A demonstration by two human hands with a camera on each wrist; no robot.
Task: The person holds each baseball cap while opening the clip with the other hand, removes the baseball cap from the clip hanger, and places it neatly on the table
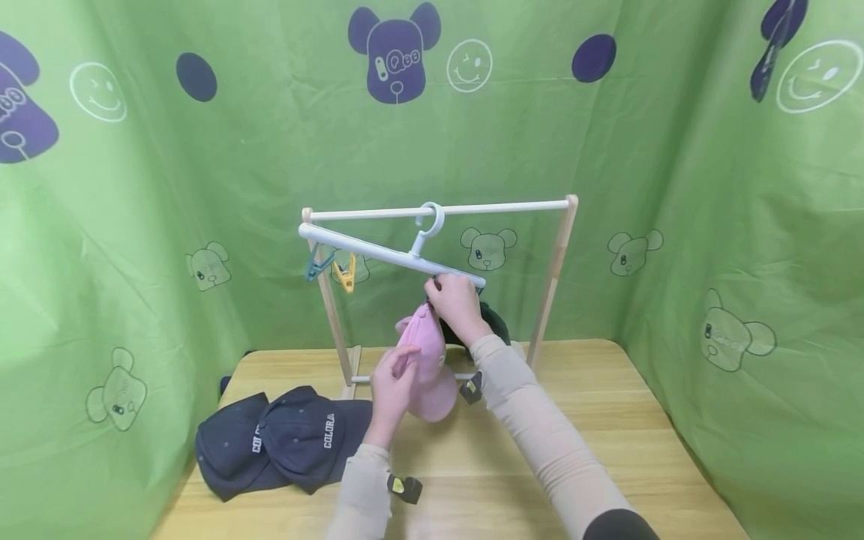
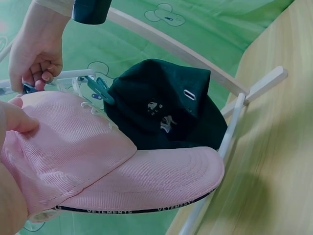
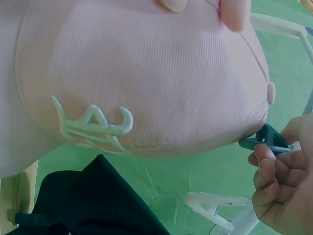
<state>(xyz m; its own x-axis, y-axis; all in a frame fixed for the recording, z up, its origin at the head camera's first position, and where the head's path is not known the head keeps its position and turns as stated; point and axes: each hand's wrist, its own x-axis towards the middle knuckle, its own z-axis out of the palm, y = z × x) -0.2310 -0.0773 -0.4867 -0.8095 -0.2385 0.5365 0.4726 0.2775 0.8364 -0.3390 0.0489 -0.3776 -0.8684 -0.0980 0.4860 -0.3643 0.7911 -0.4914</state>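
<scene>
A pink baseball cap [image 1: 421,352] with pale raised lettering [image 3: 98,122] hangs under the light blue hanger [image 1: 378,249], its brim [image 2: 156,176] downward. My left hand [image 1: 391,386] pinches the cap's crown from the left. Up at the hanger's lower right part, my right hand [image 1: 459,304] pinches a dark teal clothespin [image 3: 266,139]. In the right wrist view this peg's tip meets the cap's edge; how firmly it bites cannot be seen. Behind the pink cap hangs a dark green cap [image 2: 151,107], with a teal clothespin [image 2: 100,90] at its top.
The hanger tilts down to the right on the rack's white rail [image 1: 506,208]. A blue clothespin [image 1: 319,264] and a yellow clothespin [image 1: 346,274] hang at its left. Two navy caps [image 1: 232,442] overlap on the wooden table [image 1: 607,420]. Green curtain [image 1: 270,150] surrounds the table.
</scene>
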